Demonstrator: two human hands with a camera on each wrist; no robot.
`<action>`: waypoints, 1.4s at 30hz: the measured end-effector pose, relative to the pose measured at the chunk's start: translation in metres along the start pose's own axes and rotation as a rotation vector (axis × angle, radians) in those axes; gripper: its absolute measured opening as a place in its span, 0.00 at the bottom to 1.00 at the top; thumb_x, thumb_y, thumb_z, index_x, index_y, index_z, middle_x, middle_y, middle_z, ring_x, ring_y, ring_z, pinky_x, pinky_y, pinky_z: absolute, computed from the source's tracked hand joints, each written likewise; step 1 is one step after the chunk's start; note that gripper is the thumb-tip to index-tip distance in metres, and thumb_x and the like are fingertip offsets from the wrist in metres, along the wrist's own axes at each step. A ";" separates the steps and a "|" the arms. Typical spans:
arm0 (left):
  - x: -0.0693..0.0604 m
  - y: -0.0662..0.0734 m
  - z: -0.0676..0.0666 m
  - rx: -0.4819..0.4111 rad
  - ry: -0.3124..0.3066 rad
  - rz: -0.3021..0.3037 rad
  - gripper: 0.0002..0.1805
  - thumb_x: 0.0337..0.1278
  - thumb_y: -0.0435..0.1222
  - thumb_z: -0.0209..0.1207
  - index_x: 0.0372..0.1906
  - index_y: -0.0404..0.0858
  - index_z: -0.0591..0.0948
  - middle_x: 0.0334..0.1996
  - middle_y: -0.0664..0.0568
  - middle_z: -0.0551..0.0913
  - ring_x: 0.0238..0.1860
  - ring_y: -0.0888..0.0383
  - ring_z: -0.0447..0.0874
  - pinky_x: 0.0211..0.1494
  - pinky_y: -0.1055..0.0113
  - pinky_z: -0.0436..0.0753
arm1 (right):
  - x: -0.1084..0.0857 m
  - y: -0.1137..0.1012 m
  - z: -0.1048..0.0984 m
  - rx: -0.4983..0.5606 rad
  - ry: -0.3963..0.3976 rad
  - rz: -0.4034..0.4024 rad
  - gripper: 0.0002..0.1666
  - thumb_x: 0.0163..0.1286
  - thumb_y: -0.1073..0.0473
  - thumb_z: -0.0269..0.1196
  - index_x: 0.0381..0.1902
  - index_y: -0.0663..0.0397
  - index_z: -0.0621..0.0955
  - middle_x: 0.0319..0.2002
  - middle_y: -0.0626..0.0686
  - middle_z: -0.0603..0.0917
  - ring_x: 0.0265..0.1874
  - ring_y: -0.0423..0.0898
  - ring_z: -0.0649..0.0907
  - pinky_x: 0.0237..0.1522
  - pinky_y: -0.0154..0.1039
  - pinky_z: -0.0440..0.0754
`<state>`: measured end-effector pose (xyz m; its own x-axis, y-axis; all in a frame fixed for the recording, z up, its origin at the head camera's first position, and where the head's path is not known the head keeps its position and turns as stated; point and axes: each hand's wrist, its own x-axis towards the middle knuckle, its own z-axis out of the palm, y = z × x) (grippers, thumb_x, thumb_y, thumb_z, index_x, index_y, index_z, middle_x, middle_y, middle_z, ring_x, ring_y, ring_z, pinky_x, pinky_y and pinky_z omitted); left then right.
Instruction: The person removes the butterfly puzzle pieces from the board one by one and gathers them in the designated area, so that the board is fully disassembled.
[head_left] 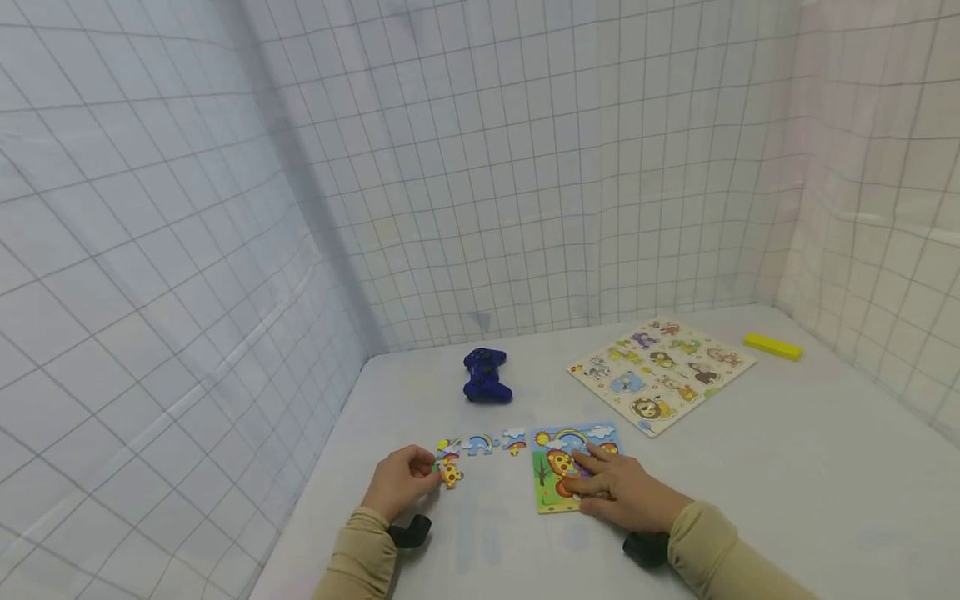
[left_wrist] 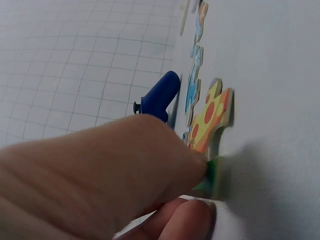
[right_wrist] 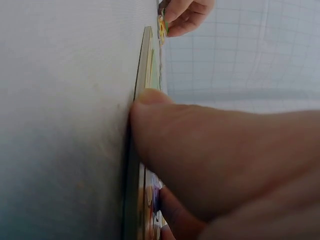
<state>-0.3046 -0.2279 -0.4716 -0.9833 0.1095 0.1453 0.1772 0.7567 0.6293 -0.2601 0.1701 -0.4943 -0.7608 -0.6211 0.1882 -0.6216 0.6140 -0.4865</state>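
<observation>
My left hand (head_left: 403, 483) pinches the green edge of a yellow-and-orange jigsaw piece (head_left: 451, 475) with red spots, low over the table. Just beyond it lies a jigsaw piece with a sun (head_left: 447, 446). Rightward in a row come a rainbow piece (head_left: 480, 445) and a piece with a cloud (head_left: 514, 438). My right hand (head_left: 630, 493) rests with spread fingers on a square butterfly puzzle board (head_left: 547, 493), covering part of its picture. In the right wrist view, the thumb (right_wrist: 150, 117) touches the board's near edge.
A dark blue game controller (head_left: 486, 377) lies behind the row of pieces. At the back right is a larger animal puzzle board (head_left: 637, 375), with a yellow bar (head_left: 773, 346) beyond it. White gridded sheets (head_left: 487, 167) wall the table's back and sides.
</observation>
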 end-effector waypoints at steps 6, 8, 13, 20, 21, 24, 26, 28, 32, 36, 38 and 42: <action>0.001 0.001 0.005 0.045 -0.009 0.032 0.13 0.49 0.35 0.75 0.40 0.39 0.85 0.32 0.55 0.83 0.33 0.62 0.79 0.38 0.66 0.79 | -0.003 0.000 -0.001 0.002 0.003 -0.004 0.23 0.78 0.44 0.59 0.67 0.39 0.81 0.75 0.64 0.68 0.76 0.74 0.60 0.67 0.77 0.59; 0.000 0.003 0.005 0.049 -0.005 0.042 0.13 0.49 0.35 0.76 0.40 0.39 0.85 0.32 0.55 0.83 0.33 0.62 0.79 0.38 0.66 0.79 | -0.004 0.000 -0.002 0.004 0.007 -0.010 0.23 0.78 0.44 0.59 0.66 0.39 0.82 0.75 0.65 0.68 0.76 0.74 0.60 0.67 0.78 0.59; -0.001 0.008 0.004 0.060 0.033 0.037 0.14 0.52 0.37 0.73 0.45 0.39 0.86 0.33 0.54 0.84 0.35 0.60 0.80 0.38 0.65 0.79 | -0.004 0.002 -0.002 0.021 0.002 0.002 0.24 0.78 0.43 0.59 0.67 0.39 0.81 0.75 0.64 0.68 0.76 0.73 0.59 0.67 0.78 0.58; -0.002 0.052 0.022 0.053 0.097 0.206 0.13 0.61 0.36 0.69 0.50 0.39 0.86 0.35 0.54 0.83 0.34 0.62 0.78 0.37 0.67 0.77 | 0.000 0.005 0.001 0.048 -0.008 0.028 0.25 0.77 0.40 0.60 0.65 0.40 0.82 0.75 0.63 0.69 0.77 0.73 0.59 0.69 0.75 0.59; -0.002 0.063 0.028 0.027 0.056 0.235 0.12 0.63 0.37 0.68 0.50 0.39 0.86 0.35 0.54 0.83 0.35 0.62 0.78 0.38 0.68 0.78 | 0.001 0.005 0.001 0.051 -0.007 0.030 0.25 0.76 0.40 0.60 0.65 0.40 0.83 0.75 0.63 0.69 0.77 0.73 0.59 0.69 0.75 0.59; -0.001 0.096 0.050 -0.040 -0.108 0.266 0.11 0.67 0.38 0.65 0.50 0.40 0.85 0.40 0.56 0.84 0.39 0.62 0.81 0.43 0.66 0.81 | 0.003 0.006 0.001 0.056 0.001 0.027 0.24 0.76 0.40 0.61 0.64 0.39 0.83 0.74 0.63 0.71 0.76 0.73 0.60 0.69 0.73 0.62; 0.003 0.114 0.066 -0.052 -0.201 0.272 0.10 0.69 0.38 0.63 0.51 0.41 0.86 0.42 0.55 0.86 0.43 0.60 0.83 0.47 0.64 0.82 | 0.003 0.006 0.001 0.058 0.010 0.023 0.24 0.75 0.40 0.62 0.63 0.39 0.84 0.73 0.62 0.72 0.76 0.72 0.61 0.68 0.73 0.64; 0.010 0.126 0.084 -0.028 -0.250 0.306 0.11 0.70 0.36 0.61 0.52 0.40 0.86 0.46 0.52 0.87 0.46 0.58 0.84 0.50 0.62 0.82 | 0.004 0.006 -0.001 0.062 0.025 0.018 0.23 0.74 0.41 0.63 0.61 0.40 0.85 0.71 0.61 0.74 0.75 0.71 0.62 0.68 0.72 0.65; 0.024 0.133 0.113 0.065 -0.210 0.385 0.11 0.66 0.33 0.63 0.50 0.38 0.89 0.45 0.50 0.87 0.45 0.57 0.84 0.51 0.63 0.82 | 0.004 0.008 -0.002 0.056 0.052 0.010 0.21 0.72 0.42 0.66 0.58 0.41 0.87 0.68 0.59 0.78 0.75 0.69 0.65 0.68 0.71 0.66; 0.027 0.129 0.132 0.087 -0.112 0.387 0.08 0.61 0.35 0.68 0.43 0.40 0.91 0.36 0.55 0.85 0.39 0.62 0.80 0.45 0.68 0.79 | 0.001 0.010 -0.001 0.066 0.127 0.006 0.21 0.72 0.42 0.66 0.56 0.44 0.88 0.66 0.58 0.80 0.73 0.68 0.69 0.68 0.69 0.67; 0.026 0.126 0.135 0.074 -0.086 0.395 0.06 0.61 0.37 0.69 0.41 0.41 0.91 0.34 0.57 0.84 0.38 0.63 0.79 0.42 0.70 0.78 | 0.000 0.009 0.000 0.093 0.202 0.035 0.24 0.72 0.45 0.67 0.60 0.49 0.86 0.67 0.60 0.80 0.72 0.67 0.71 0.69 0.68 0.67; 0.023 0.123 0.137 0.049 -0.054 0.403 0.06 0.64 0.38 0.68 0.41 0.42 0.91 0.34 0.57 0.83 0.37 0.65 0.77 0.41 0.71 0.77 | -0.004 0.009 0.003 0.097 0.331 0.159 0.36 0.69 0.49 0.71 0.70 0.59 0.76 0.69 0.65 0.76 0.71 0.67 0.71 0.69 0.65 0.69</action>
<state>-0.3108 -0.0439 -0.4949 -0.8364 0.4362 0.3320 0.5481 0.6757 0.4930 -0.2624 0.1766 -0.5018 -0.8754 -0.3207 0.3618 -0.4823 0.6311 -0.6075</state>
